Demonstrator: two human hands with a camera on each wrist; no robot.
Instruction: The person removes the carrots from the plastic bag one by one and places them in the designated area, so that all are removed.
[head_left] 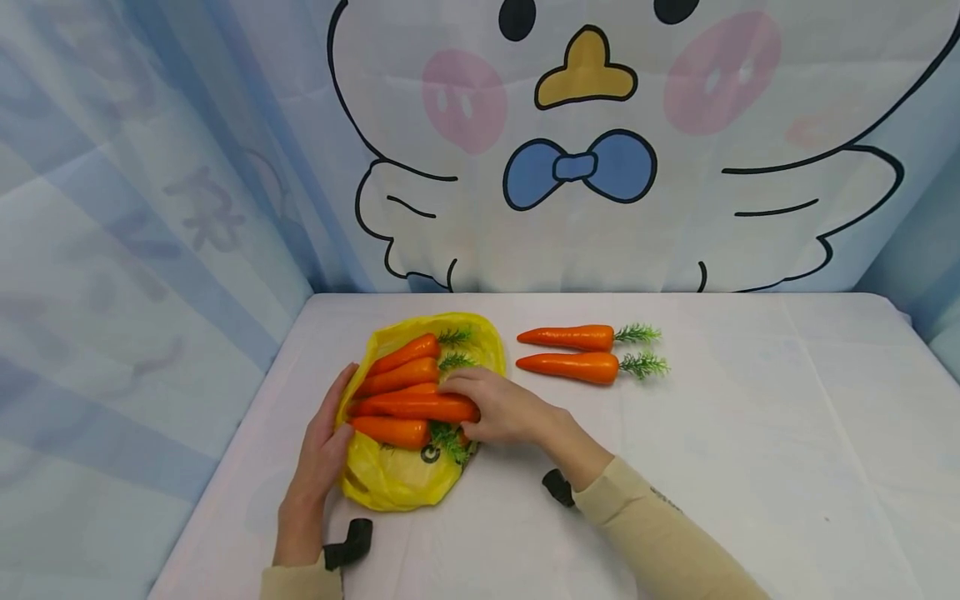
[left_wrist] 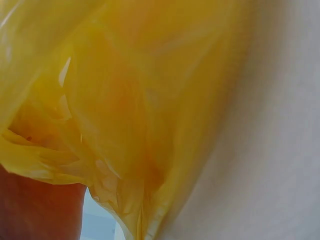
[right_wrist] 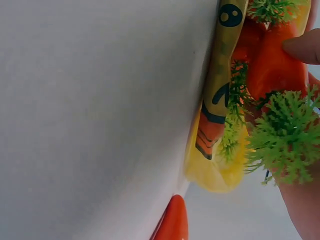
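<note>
A yellow plastic bag (head_left: 397,490) lies spread on the table with several orange carrots (head_left: 393,432) with green tops in its mouth. My left hand (head_left: 321,454) holds the bag's left edge, thumb toward the carrots. Yellow plastic (left_wrist: 115,90) fills most of the left wrist view, hiding that hand's fingers. My right hand (head_left: 504,408) grips one carrot (head_left: 405,407) by its thick end, above the others. In the right wrist view a thumb presses on this carrot (right_wrist: 277,62), and its leafy top (right_wrist: 285,135) hangs below the hand.
Two more carrots (head_left: 566,337) lie side by side on the white table (head_left: 750,467), right of the bag, tips pointing left. A patterned curtain (head_left: 585,242) hangs behind the table and along the left side. Black wrist pieces (head_left: 351,543) show at both forearms.
</note>
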